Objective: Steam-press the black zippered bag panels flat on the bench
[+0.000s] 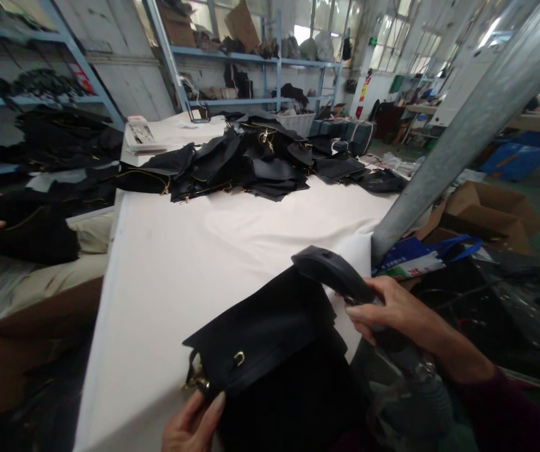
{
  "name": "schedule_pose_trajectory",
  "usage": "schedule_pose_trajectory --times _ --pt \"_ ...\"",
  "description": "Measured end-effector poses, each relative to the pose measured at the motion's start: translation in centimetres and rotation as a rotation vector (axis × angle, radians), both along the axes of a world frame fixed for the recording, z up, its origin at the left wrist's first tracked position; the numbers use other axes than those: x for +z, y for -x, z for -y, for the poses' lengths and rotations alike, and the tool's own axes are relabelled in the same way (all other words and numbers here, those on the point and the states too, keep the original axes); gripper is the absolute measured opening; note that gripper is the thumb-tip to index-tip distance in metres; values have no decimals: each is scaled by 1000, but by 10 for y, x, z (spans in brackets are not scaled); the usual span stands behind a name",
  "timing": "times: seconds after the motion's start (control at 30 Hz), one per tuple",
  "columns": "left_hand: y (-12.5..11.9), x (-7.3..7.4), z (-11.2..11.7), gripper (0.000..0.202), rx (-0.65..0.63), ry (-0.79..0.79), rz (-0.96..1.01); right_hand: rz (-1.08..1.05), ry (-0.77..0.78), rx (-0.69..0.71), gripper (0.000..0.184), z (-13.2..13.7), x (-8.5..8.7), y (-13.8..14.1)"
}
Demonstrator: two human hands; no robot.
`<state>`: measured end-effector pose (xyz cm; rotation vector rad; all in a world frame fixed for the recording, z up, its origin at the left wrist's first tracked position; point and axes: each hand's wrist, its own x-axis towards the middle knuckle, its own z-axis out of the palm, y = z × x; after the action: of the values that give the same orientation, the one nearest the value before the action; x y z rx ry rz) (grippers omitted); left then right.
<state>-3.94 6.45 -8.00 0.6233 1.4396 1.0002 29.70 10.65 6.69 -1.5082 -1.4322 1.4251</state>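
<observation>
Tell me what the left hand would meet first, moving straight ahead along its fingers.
Likely the black piece, whose edge the left hand seems to pinch, though exact depth is unclear.

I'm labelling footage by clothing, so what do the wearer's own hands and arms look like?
Both the left hand and right hand are gloveless. A dark purplish sleeve ends partway along the right forearm; no left cuff shows.

Room lies between black bag (274,339) and far pile (260,164); metal pole (468,129) blocks right.
</observation>
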Motion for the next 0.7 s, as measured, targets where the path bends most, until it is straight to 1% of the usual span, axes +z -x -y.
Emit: schedule_pose_trajectory --times 0.1,0.17,0.23,0.3,0.37,0.43,0.47,0.5,0.53,0.57,0.6,0.63,0.67,0.7 --pt "2 4 1 39 -1 -25 -238 29 -21 -113 25 9 8 -14" --pt "4 3 4 38 -14 -35 -364 64 -16 -184 24 19 8 -22" --pt "4 0 10 39 -26 -39 -442 96 1 -217 25 33 4 -28" --pt "0 -5 16 41 -48 -48 -465 132 5 -215 25 48 -3 -31" --pt "-8 -8 22 45 -94 -58 -442 173 12 -205 28 64 -12 -32" --pt "-16 -4 24 50 -131 -69 -403 185 40 -201 30 80 -20 -32" --pt "-18 1 24 52 -141 -79 -374 175 57 -193 31 87 -23 -32" --pt "-19 9 21 54 -147 -94 -338 163 68 -182 32 94 -24 -33" --pt "-18 21 17 55 -149 -118 -302 160 64 -176 33 101 -24 -33" --pt "-14 35 11 55 -147 -153 -282 173 49 -180 33 107 -23 -34" --pt "-7 52 4 55 -141 -201 -288 195 33 -183 34 113 -21 -35" --pt "1 73 -4 53 -128 -258 -338 219 20 -185 34 118 -19 -36" --pt "11 96 -12 49 -99 -336 -446 242 3 -199 35 122 -17 -37" --pt "21 120 -20 44 -41 -433 -608 266 -27 -225 35 127 -15 -38"
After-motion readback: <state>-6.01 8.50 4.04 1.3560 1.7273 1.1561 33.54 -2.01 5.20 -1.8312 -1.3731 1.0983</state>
